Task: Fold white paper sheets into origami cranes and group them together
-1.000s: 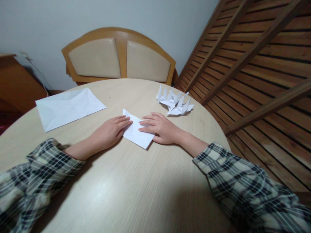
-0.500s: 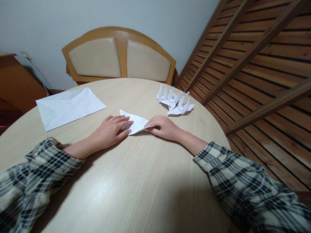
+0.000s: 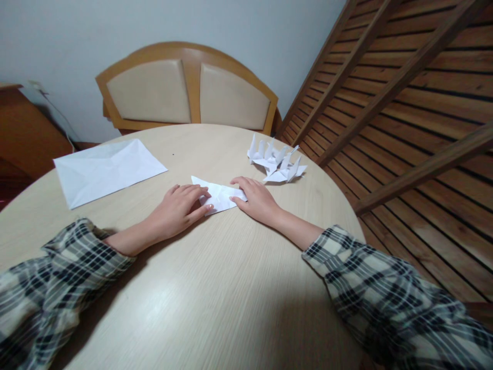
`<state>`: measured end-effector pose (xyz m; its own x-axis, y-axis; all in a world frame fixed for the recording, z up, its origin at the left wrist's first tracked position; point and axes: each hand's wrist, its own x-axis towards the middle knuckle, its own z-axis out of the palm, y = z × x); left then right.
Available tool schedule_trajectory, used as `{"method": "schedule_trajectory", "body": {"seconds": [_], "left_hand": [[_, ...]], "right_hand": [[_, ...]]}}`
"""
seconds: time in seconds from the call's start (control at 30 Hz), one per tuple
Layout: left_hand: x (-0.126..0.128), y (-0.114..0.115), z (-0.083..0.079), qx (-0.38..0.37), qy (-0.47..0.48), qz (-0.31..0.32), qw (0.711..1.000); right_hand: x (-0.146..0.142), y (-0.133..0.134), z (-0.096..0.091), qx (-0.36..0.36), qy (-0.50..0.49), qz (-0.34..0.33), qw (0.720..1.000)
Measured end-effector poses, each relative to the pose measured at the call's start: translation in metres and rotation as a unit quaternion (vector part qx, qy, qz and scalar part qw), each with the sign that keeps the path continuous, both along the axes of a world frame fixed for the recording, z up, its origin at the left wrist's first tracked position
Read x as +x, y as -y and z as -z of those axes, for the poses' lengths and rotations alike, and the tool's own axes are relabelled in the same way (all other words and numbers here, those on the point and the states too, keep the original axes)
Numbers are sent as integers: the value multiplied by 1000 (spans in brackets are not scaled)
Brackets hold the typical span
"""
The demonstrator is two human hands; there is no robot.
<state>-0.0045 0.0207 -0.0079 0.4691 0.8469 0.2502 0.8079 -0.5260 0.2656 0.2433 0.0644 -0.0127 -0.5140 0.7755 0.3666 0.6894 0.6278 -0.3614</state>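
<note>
Folded white paper [image 3: 219, 196] lies flat under both hands' fingers [image 3: 198, 194].

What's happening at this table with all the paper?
A person in a plaid shirt has both hands on a small folded white paper lying on the round table. The left hand lies flat on its left end, and the right hand presses its right end. A few folded paper cranes sit just beyond the right hand, and a bigger creased white sheet lies off to the left.
</note>
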Motion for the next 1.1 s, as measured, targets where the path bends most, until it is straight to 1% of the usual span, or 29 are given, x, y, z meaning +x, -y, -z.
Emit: {"method": "schedule_trajectory", "body": {"seconds": [0.1,0.23,0.3,0.4,0.47,0.53,0.6,0.63,0.73,0.8,0.83,0.87,0.9,1.0,1.07,1.1], "left_hand": [[0,-1,3,2,14,2,1000],[-3,-5,7,9,34,-2,999],[-4,-6,8,22,27,-19,999],[-5,-5,10,36,-17,-63,997],[-4,-4,11,43,-40,-88,994],[-3,-2,11,47,-44,-97,993],[-2,-2,10,49,-29,-83,995],[-2,-2,8,47,-17,-66,997],[0,-2,2,26,57,-11,998],[1,-1,-1,-22,142,2,990],[3,-1,-2,-58,196,4,979],[4,0,-2,-100,255,8,962],[5,1,-2,-144,315,12,938],[8,2,-4,-257,477,9,841],[8,2,-5,-304,549,-15,778],[7,1,-5,-319,574,-24,754]], "right_hand": [[1,4,-2,4,30,21,999],[0,8,-6,-16,68,53,996],[-2,10,-6,-19,66,58,996],[-4,9,-5,-20,51,66,996],[-5,7,-3,-32,15,60,998],[-5,4,-1,-52,-45,31,997],[-4,2,-2,-72,-110,-2,991],[-4,2,-2,-80,-140,-14,987],[-5,4,-5,-89,-207,-22,974],[-8,6,-7,-79,-243,-22,966],[-9,8,-8,-75,-261,-24,962],[-10,9,-9,-73,-280,-29,957],[-11,11,-10,-77,-298,-38,951],[-12,15,-13,-114,-347,-80,927],[-12,17,-13,-158,-380,-104,906],[-12,18,-14,-186,-395,-112,893]]}}
